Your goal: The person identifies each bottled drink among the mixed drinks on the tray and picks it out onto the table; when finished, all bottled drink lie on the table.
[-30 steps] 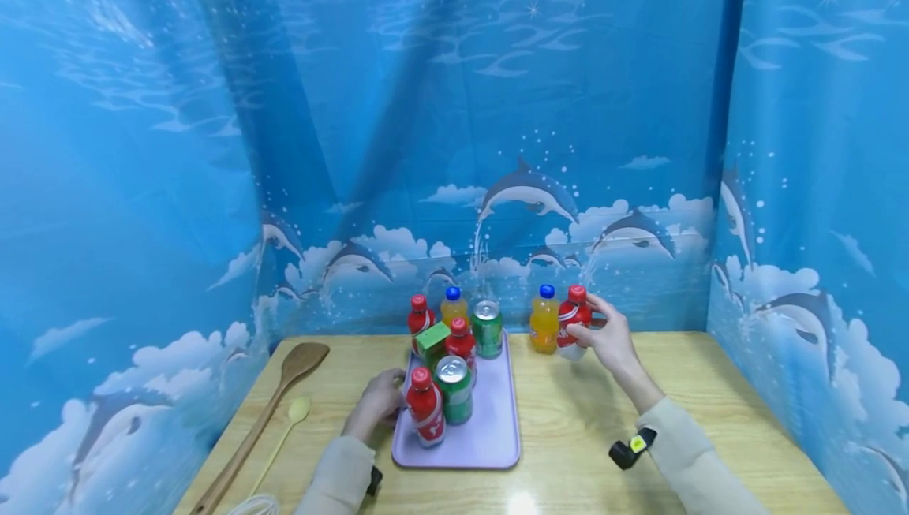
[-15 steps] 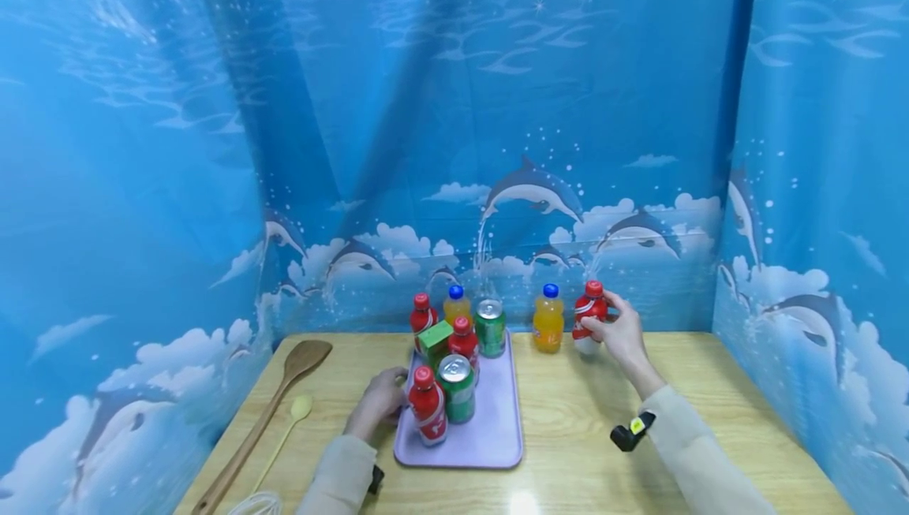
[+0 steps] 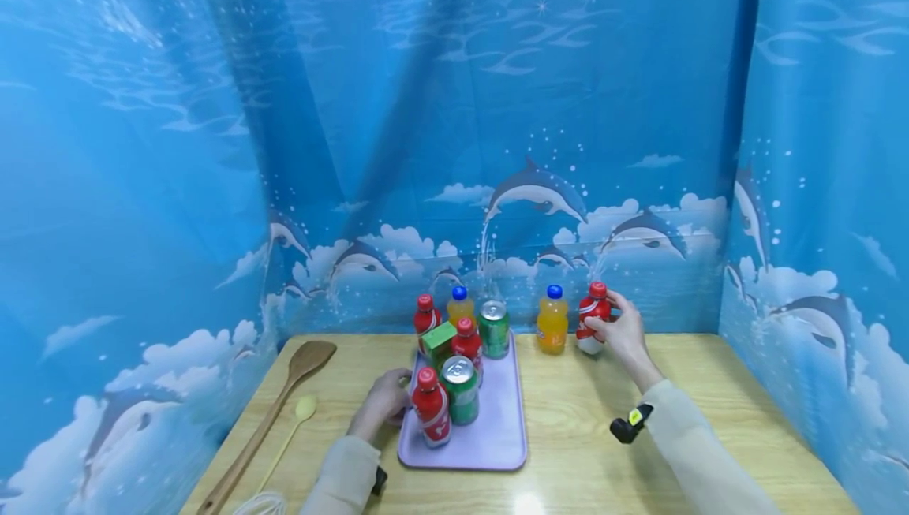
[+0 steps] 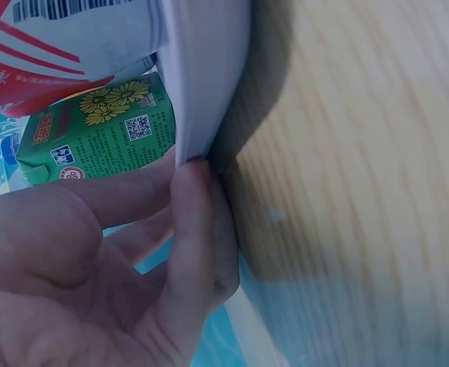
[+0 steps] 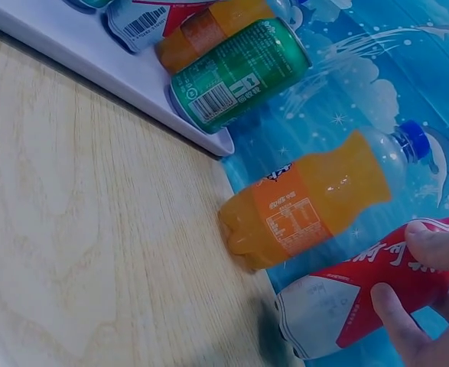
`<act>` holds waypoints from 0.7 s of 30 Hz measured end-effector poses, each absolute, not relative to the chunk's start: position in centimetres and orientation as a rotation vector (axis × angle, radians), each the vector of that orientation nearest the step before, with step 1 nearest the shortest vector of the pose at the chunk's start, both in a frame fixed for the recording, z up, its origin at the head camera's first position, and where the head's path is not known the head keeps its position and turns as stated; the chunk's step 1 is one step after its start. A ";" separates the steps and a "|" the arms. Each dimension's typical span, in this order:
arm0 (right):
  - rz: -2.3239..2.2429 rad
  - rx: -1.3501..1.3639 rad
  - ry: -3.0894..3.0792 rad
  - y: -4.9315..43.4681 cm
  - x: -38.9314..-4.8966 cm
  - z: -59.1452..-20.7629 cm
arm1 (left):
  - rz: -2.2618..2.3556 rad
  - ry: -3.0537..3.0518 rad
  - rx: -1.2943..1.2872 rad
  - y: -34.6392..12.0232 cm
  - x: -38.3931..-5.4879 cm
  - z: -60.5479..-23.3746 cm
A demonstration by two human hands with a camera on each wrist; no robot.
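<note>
My left hand [image 3: 387,398] pinches the left rim of a lilac tray [image 3: 497,445] between thumb and fingers; the left wrist view shows this up close. With my right hand [image 3: 623,339] I grip a red-and-white bottle [image 3: 593,318] by its upper part, upright at the table's far side. Just left of it, apart, stands an orange soda bottle [image 3: 552,322] with a blue cap. On the tray are several drinks: red bottles [image 3: 432,408], green cans [image 3: 460,393], a green drink carton [image 4: 105,126] and another orange bottle [image 3: 460,308], partly hidden behind the others.
Left of the tray lie a wooden spatula [image 3: 310,359], a pale yellow spoon [image 3: 305,407] and a white whisk [image 3: 261,504], cut off at the bottom. A blue dolphin-print curtain [image 3: 454,144] hangs around the back and sides of the wooden table [image 3: 568,420].
My right hand has shifted the red-and-white bottle a little rightward, widening its gap from the orange bottle. During the last half second it has barely moved. My left hand stays at the tray rim.
</note>
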State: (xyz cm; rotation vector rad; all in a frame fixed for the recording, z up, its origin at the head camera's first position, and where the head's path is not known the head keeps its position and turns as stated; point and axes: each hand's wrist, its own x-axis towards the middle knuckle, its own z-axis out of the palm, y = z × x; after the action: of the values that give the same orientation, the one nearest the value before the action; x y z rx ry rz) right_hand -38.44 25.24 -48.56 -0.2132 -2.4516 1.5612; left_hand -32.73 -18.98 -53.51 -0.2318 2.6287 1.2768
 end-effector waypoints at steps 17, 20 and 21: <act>1.588 -0.231 -2.451 25.4 -39.5 -49.7 | 1.313 2.613 -0.268 -18.9 -32.7 -53.7; 1.597 -0.235 -2.456 25.4 -39.6 -49.7 | 1.316 2.618 -0.256 -19.0 -32.7 -53.7; 1.594 -0.232 -2.458 25.4 -39.6 -49.7 | 1.317 2.616 -0.259 -19.0 -32.8 -53.6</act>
State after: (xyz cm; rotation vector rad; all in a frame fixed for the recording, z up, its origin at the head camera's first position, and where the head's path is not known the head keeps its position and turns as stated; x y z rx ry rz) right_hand -39.59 25.42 -49.72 -0.2323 -2.4585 1.5940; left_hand -32.75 -18.98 -53.60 -0.2585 2.6158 1.3166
